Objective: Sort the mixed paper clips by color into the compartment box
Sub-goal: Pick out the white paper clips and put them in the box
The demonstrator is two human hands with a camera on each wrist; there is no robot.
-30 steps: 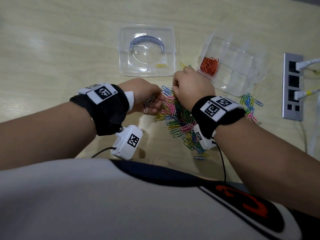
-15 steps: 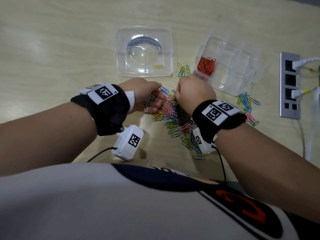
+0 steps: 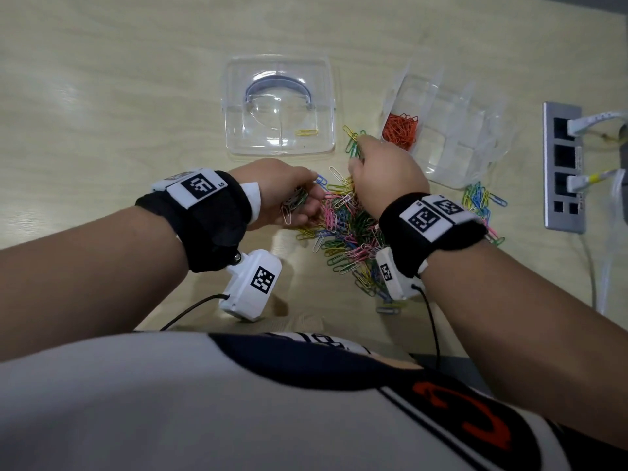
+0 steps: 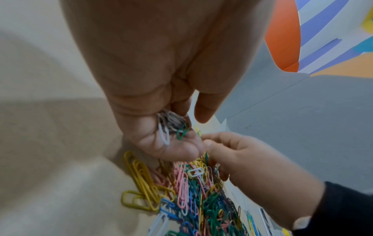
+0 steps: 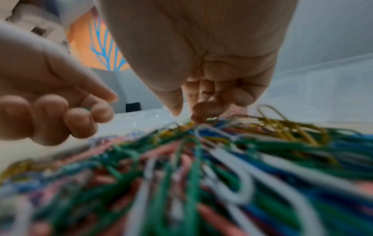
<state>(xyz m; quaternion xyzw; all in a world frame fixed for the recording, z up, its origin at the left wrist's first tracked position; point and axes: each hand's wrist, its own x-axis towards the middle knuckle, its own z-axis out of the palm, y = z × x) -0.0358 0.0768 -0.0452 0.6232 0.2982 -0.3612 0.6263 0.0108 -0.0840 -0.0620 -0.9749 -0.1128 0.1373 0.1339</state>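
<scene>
A heap of mixed paper clips (image 3: 346,232) lies on the desk between my hands. My left hand (image 3: 289,198) is curled around a bunch of white-grey clips with one green clip (image 4: 171,127) in the palm. My right hand (image 3: 380,171) reaches over the heap's far edge. Its curled fingertips (image 5: 206,110) are down at the green and yellow clips (image 3: 353,144) beside the clear compartment box (image 3: 475,141). Whether they pinch a clip is hidden. One box compartment holds orange clips (image 3: 401,129).
The clear lid (image 3: 244,107) lies behind my left hand with one yellow clip (image 3: 306,132) in it. A smaller cluster of clips (image 3: 479,202) sits right of the heap. A power strip (image 3: 564,205) with plugged cables runs along the right edge.
My right hand has moved forward from the heap's top edge to the loose green clips next to the box. My left hand has stayed put, still holding its bunch.
</scene>
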